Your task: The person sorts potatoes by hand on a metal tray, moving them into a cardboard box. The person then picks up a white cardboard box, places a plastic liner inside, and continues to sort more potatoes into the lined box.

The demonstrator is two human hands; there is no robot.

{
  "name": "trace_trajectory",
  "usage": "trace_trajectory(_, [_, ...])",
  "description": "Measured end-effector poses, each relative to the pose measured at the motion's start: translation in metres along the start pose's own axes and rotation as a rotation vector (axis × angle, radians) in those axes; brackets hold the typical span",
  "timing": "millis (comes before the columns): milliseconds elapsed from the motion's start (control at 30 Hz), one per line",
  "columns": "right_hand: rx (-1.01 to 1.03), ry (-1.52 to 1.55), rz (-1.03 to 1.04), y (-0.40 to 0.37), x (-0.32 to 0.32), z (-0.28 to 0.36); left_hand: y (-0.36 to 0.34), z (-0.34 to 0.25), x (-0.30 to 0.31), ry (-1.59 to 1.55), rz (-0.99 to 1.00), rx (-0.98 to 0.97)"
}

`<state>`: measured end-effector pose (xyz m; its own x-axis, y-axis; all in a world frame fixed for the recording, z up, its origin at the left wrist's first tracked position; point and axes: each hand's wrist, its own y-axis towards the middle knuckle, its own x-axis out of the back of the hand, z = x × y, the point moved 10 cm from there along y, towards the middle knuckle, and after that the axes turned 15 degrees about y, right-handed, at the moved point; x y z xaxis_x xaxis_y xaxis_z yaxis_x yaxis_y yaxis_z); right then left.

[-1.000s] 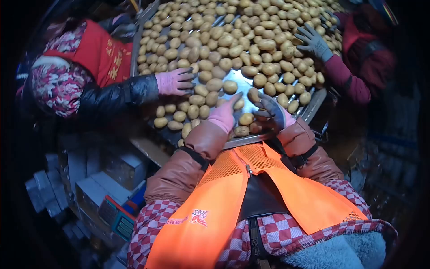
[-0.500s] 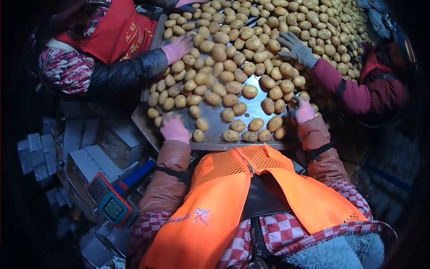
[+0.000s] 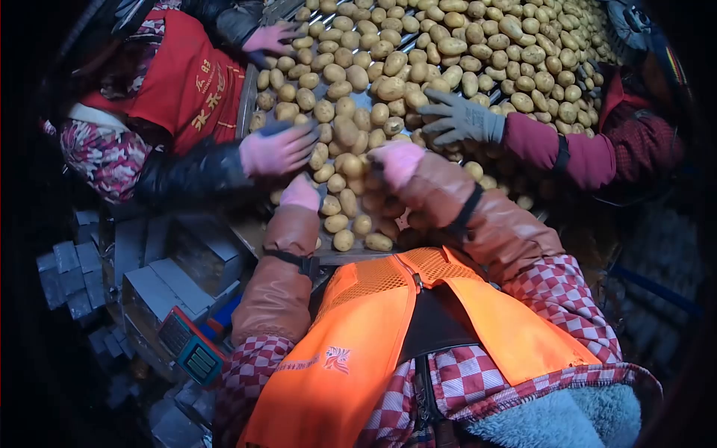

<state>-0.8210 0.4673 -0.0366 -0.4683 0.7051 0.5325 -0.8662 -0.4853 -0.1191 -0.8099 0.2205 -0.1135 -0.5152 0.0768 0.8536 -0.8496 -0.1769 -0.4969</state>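
My left hand [image 3: 302,193], in a pink and grey glove, is at the left side of the metal table [image 3: 340,257], against the potatoes [image 3: 348,201] there. Its fingers point away from me and are mostly hidden behind the back of the glove. My right hand [image 3: 399,163], gloved the same way, reaches across to the middle of the potatoes. Motion smears its fingers, and whether it grips a potato does not show. Between and below my hands several loose potatoes [image 3: 379,242] lie near the table's front edge.
A co-worker's pink-gloved hand [image 3: 280,149] is just beyond my left hand; another pink-gloved hand [image 3: 273,37] rests farther back. From the right comes a co-worker's grey-gloved hand [image 3: 463,119]. Boxes [image 3: 175,287] and a scale-like device with a display [image 3: 190,347] stand at lower left.
My right hand has moved from the right side to the middle; my left hand has shifted slightly up and right. The co-workers' nearer hands have moved closer, and potatoes have shifted.
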Motion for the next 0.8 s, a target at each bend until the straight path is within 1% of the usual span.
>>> trace_trajectory(33, [0.004, -0.042, 0.15, 0.012, -0.023, 0.001, -0.004, 0.005, -0.001, -0.039, 0.012, 0.012])
trace_trajectory(67, [-0.158, -0.139, 0.229, 0.025, -0.04, -0.008, -0.023, 0.009, 0.014, -0.163, -0.007, 0.076])
trace_trajectory(100, [-0.324, -0.231, 0.312, 0.032, -0.056, -0.016, -0.029, 0.014, 0.012, -0.197, -0.044, 0.087])
trace_trajectory(167, [-0.384, -0.216, 0.431, 0.037, -0.058, 0.007, -0.036, 0.027, -0.001, -0.266, -0.113, 0.113])
trace_trajectory(200, [-0.416, -0.209, 0.492, 0.034, -0.06, 0.012, -0.037, 0.028, -0.007, -0.308, -0.153, 0.088])
trace_trajectory(267, [-0.44, -0.159, 0.275, 0.044, -0.058, -0.003, -0.038, 0.025, -0.013, -0.376, -0.214, 0.04])
trace_trajectory(300, [-0.405, -0.134, 0.269, 0.045, -0.062, -0.01, -0.036, 0.022, -0.01, -0.403, -0.239, 0.021])
trace_trajectory(333, [-0.37, -0.109, 0.264, 0.046, -0.062, -0.012, -0.029, 0.018, -0.015, -0.363, -0.175, 0.04])
trace_trajectory(433, [-0.22, 0.01, 0.234, 0.034, -0.048, -0.01, -0.025, 0.015, -0.007, -0.402, -0.204, 0.049])
trace_trajectory(500, [-0.235, 0.293, 0.158, 0.015, -0.031, -0.018, -0.026, 0.012, -0.007, -0.67, -0.318, -0.007])
trace_trajectory(533, [-0.312, 0.539, 0.1, -0.005, -0.031, -0.028, -0.026, 0.007, -0.015, -0.818, -0.354, -0.038])
trace_trajectory(567, [-0.411, 0.851, 0.139, -0.024, -0.044, -0.038, -0.041, -0.007, -0.002, -0.964, -0.382, -0.063])
trace_trajectory(600, [-0.54, 1.19, 0.144, -0.044, -0.057, -0.048, -0.062, -0.032, 0.014, -1.107, -0.441, -0.154])
trace_trajectory(633, [-0.686, 1.474, 0.127, -0.065, -0.068, -0.057, -0.066, -0.052, 0.012, -1.01, -0.484, -0.229])
trace_trajectory(667, [-0.764, 1.698, 0.102, -0.086, -0.065, -0.032, -0.093, -0.087, 0.048, -0.909, -0.503, -0.364])
trace_trajectory(700, [-0.834, 1.827, 0.022, -0.098, -0.066, -0.025, -0.071, -0.107, 0.002, -1.187, -0.107, -0.474])
trace_trajectory(733, [-0.901, 1.953, -0.07, -0.11, -0.067, -0.02, -0.088, -0.134, 0.026, -0.843, -0.305, -0.573])
trace_trajectory(800, [-0.843, 2.046, -0.224, -0.146, -0.06, -0.027, -0.127, -0.184, 0.06, -0.701, -0.168, -0.638])
